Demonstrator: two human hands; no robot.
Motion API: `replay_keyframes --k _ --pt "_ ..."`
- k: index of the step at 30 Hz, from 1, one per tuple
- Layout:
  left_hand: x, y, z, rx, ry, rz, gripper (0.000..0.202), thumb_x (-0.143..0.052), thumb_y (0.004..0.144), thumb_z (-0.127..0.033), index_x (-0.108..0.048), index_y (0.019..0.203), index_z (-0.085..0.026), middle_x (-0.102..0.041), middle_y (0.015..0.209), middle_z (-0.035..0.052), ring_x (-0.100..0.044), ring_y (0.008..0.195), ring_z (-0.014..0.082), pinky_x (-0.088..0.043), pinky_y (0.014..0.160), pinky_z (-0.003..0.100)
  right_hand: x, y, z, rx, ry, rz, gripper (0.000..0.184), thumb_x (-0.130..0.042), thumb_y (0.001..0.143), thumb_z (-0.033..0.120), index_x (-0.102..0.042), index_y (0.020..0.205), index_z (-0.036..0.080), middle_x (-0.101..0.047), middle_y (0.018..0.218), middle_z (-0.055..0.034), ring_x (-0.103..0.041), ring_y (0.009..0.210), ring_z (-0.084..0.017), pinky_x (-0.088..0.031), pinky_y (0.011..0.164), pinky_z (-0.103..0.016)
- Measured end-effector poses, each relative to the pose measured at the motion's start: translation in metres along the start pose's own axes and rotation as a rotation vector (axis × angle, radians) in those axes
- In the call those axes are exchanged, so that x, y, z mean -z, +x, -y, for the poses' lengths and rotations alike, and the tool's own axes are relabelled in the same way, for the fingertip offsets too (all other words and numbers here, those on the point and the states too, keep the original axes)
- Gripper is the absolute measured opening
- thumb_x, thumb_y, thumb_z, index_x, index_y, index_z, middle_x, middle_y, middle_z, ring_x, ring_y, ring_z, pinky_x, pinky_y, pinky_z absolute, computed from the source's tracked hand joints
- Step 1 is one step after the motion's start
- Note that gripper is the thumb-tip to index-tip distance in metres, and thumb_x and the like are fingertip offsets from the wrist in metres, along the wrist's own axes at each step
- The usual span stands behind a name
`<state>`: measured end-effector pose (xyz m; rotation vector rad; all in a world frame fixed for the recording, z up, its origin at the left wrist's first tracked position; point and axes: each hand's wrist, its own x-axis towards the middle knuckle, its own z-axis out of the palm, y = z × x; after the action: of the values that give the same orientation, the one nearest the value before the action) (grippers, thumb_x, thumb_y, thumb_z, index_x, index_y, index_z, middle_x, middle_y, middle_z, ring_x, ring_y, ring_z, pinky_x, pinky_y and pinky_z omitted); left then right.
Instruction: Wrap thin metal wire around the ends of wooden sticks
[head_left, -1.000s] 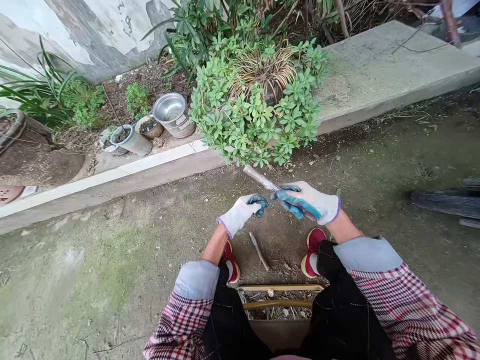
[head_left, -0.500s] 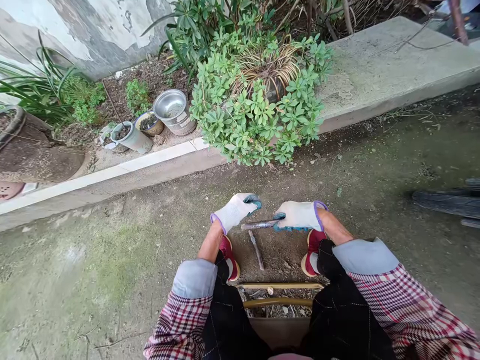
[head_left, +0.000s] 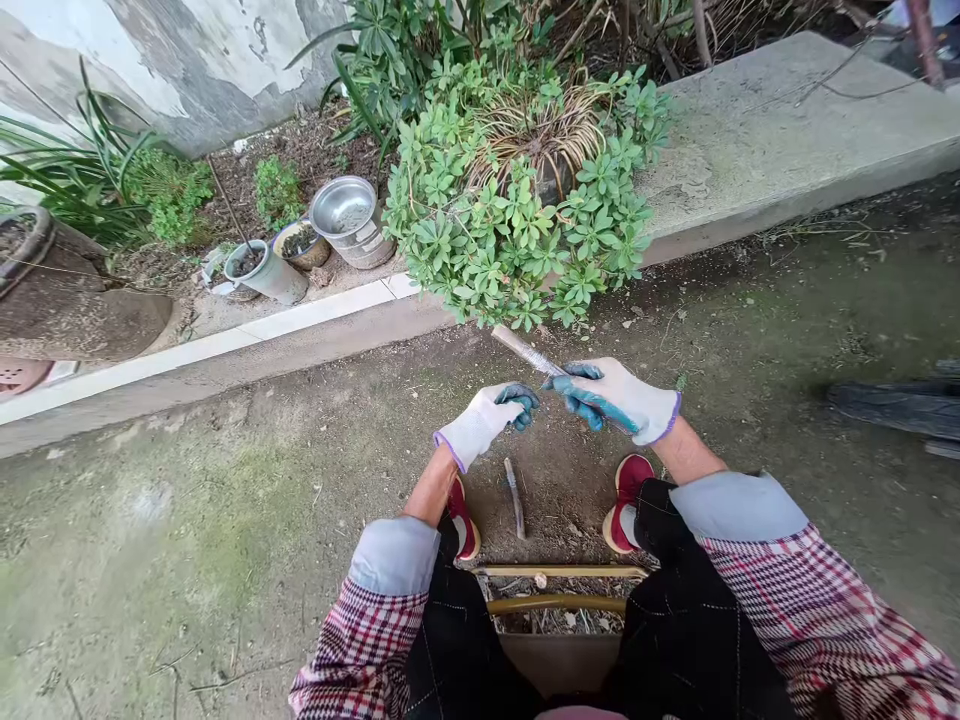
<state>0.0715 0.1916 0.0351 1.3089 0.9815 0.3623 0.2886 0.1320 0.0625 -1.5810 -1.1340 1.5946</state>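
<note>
One stick (head_left: 517,344), wrapped partway along in something silvery, is gripped by the white-gloved right hand (head_left: 622,398), with fingers and thumb clamped around it. Its bare end is pointed away and to the left, toward a bushy green plant (head_left: 517,240). Just beside it, the white-gloved left hand (head_left: 484,422) is held with fingers curled together; whether anything thin is pinched there cannot be told. Below the hands, a second, smaller stick (head_left: 514,500) is seen lying on the packed earth (head_left: 225,480), between a left red shoe (head_left: 463,528) and a right red shoe (head_left: 627,490). Beyond, at left, a silver metal pot (head_left: 364,243) is set on a raised ledge (head_left: 315,312), near a pale cup-shaped pot (head_left: 276,277) filled with soil.
</note>
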Motion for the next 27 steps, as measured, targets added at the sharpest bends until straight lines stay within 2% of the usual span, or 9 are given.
replay_keyframes --k 3,6,9,12,15,18,20,24,27 --pt "0.009 0.002 0.001 -0.006 0.082 -0.036 0.006 -0.063 0.071 -0.017 -0.069 0.073 -0.015 -0.064 0.066 -0.0003 -0.055 0.064 0.0121 -0.044 0.064 0.024 0.001 -0.006 0.001 0.017 0.046 0.229 0.047 -0.074 0.077 0.06 -0.068 0.092 0.016 -0.059 0.063 0.0017 -0.046 0.042 -0.008 -0.04 0.037 -0.022" --pt "0.015 0.003 0.0 -0.021 0.09 0.003 0.005 -0.069 0.069 -0.02 -0.069 0.072 -0.015 -0.067 0.072 0.0012 -0.059 0.071 0.0146 -0.046 0.069 0.025 0.0 -0.006 -0.002 -0.045 -0.062 0.434 0.046 -0.077 0.074 0.056 -0.071 0.092 0.013 -0.061 0.06 0.0015 -0.046 0.039 -0.007 -0.039 0.035 -0.02" --pt "0.017 0.001 -0.001 -0.036 0.149 0.059 0.011 -0.068 0.068 -0.022 -0.073 0.076 -0.015 -0.071 0.079 0.0023 -0.06 0.074 0.0154 -0.047 0.072 0.025 -0.001 -0.004 -0.007 -0.033 -0.18 0.537 0.04 -0.077 0.074 0.053 -0.07 0.082 0.014 -0.063 0.062 0.0002 -0.05 0.042 -0.008 -0.04 0.037 -0.02" --pt "0.019 0.0 0.002 -0.015 0.231 0.092 0.018 -0.065 0.069 -0.027 -0.074 0.079 -0.016 -0.07 0.075 0.0008 -0.056 0.068 0.0138 -0.045 0.066 0.025 -0.001 -0.003 -0.01 -0.028 -0.284 0.564 0.034 -0.074 0.077 0.05 -0.066 0.077 0.017 -0.06 0.061 0.002 -0.05 0.045 -0.009 -0.041 0.04 -0.021" --pt "0.022 -0.002 0.009 -0.022 0.28 0.107 0.023 -0.064 0.072 -0.032 -0.074 0.085 -0.015 -0.069 0.076 0.0005 -0.054 0.067 0.0134 -0.044 0.066 0.025 -0.004 -0.001 -0.011 -0.068 -0.5 0.536 0.028 -0.069 0.081 0.045 -0.064 0.074 0.019 -0.056 0.056 0.0037 -0.049 0.045 -0.01 -0.039 0.042 -0.023" --pt "0.022 -0.002 0.013 -0.037 0.365 0.105 0.023 -0.061 0.073 -0.03 -0.073 0.086 -0.015 -0.069 0.079 0.0003 -0.054 0.069 0.013 -0.043 0.067 0.025 -0.011 0.005 -0.013 -0.076 -0.848 0.41 0.021 -0.067 0.082 0.039 -0.068 0.072 0.02 -0.061 0.058 0.0011 -0.054 0.051 -0.013 -0.037 0.048 -0.026" --pt "0.019 -0.003 0.012 -0.025 0.421 0.109 0.021 -0.058 0.073 -0.027 -0.071 0.084 -0.015 -0.065 0.074 -0.0014 -0.051 0.066 0.012 -0.041 0.063 0.025 -0.014 0.011 -0.014 -0.079 -0.982 0.317 0.017 -0.068 0.081 0.035 -0.072 0.074 0.02 -0.066 0.063 -0.002 -0.059 0.058 -0.016 -0.037 0.054 -0.028" --pt "0.007 -0.003 0.006 0.005 0.369 0.054 0.015 -0.056 0.077 -0.023 -0.067 0.083 -0.015 -0.057 0.065 -0.0042 -0.048 0.058 0.0103 -0.038 0.057 0.023 -0.011 0.019 -0.011 -0.085 -1.044 0.148 0.022 -0.063 0.086 0.035 -0.076 0.09 0.018 -0.074 0.084 -0.0101 -0.066 0.074 -0.022 -0.04 0.064 -0.031" --pt "-0.001 -0.002 -0.001 0.028 0.207 -0.028 0.014 -0.055 0.076 -0.016 -0.067 0.083 -0.013 -0.059 0.065 -0.0036 -0.051 0.057 0.0095 -0.042 0.058 0.023 -0.006 0.018 -0.005 -0.054 -1.052 0.038 0.029 -0.054 0.094 0.04 -0.073 0.097 0.018 -0.074 0.093 -0.0105 -0.065 0.08 -0.022 -0.039 0.067 -0.031"
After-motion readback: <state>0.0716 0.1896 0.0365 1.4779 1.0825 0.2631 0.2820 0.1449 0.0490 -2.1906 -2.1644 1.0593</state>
